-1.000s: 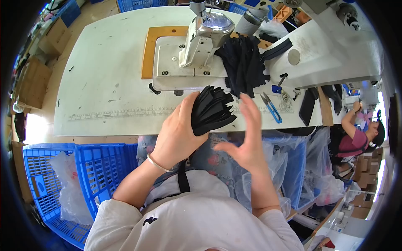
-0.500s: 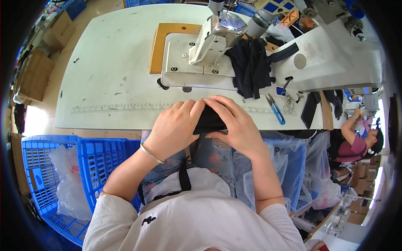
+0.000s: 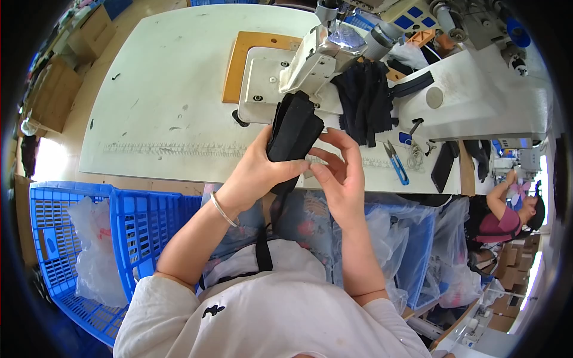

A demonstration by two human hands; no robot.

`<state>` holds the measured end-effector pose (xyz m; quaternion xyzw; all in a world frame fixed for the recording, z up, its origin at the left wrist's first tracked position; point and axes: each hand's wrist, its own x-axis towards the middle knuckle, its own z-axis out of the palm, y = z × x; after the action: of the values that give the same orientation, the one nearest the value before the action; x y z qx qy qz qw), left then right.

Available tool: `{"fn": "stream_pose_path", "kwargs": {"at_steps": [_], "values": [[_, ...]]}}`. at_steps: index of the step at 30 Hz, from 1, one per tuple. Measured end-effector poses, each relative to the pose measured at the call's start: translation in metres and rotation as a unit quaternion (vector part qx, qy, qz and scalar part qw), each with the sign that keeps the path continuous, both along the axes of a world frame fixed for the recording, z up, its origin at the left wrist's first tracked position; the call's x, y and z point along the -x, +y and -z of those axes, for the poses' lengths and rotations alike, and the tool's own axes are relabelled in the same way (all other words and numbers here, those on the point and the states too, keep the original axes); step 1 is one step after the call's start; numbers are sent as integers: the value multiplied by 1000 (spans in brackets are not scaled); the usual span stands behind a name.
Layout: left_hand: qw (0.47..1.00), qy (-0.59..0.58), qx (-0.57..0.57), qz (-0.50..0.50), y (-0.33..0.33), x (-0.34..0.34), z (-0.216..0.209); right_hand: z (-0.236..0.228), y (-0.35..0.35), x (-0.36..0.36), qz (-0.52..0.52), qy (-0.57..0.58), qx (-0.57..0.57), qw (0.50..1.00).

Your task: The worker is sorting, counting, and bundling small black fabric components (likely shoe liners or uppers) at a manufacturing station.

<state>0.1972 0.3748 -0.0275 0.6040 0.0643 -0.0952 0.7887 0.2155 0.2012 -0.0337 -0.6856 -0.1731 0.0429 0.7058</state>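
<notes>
My left hand [image 3: 258, 173] is closed round a bundle of black fabric strips [image 3: 295, 128], its thumb laid across the front. The bundle stands tilted over the table's near edge, with folded layers showing at its top end and a tail hanging below the hand. At the bundle's right side is my right hand [image 3: 341, 179], fingers curved and apart, nothing seen between them. Its thumb tip comes close to the left thumb tip. Just beyond the bundle stands the sewing machine [image 3: 316, 62], with a heap of black strips [image 3: 364, 98] to its right.
Blue-handled thread snips [image 3: 397, 164] and a black phone-like slab [image 3: 443, 167] lie on the white table [image 3: 155, 89], right of a printed ruler strip [image 3: 179, 148]. A blue crate [image 3: 143, 232] stands at my left, a plastic-lined blue bin [image 3: 415, 256] at my right. Another person [image 3: 501, 218] sits far right.
The bundle has been turned up from between both hands and now shows upright in my left hand. My right hand has loosened from it and its fingers have spread.
</notes>
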Motion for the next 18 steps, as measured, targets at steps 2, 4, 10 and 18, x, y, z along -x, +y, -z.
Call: {"fn": "stream_pose_path", "kwargs": {"at_steps": [2, 4, 10, 18], "values": [[999, -14, 23, -43, -2, 2, 2, 2, 7, 4, 19, -10, 25, 999], [998, -14, -24, -53, -2, 4, 0, -1, 9, 5, 57, -66, 86, 993], [951, -159, -200, -173, -17, 11, 14, 4, 33, 7, -26, 15, -54, 998], [973, -201, -117, -13, 11, 17, 15, 7, 27, -9, -55, 81, -41, 994]]}}
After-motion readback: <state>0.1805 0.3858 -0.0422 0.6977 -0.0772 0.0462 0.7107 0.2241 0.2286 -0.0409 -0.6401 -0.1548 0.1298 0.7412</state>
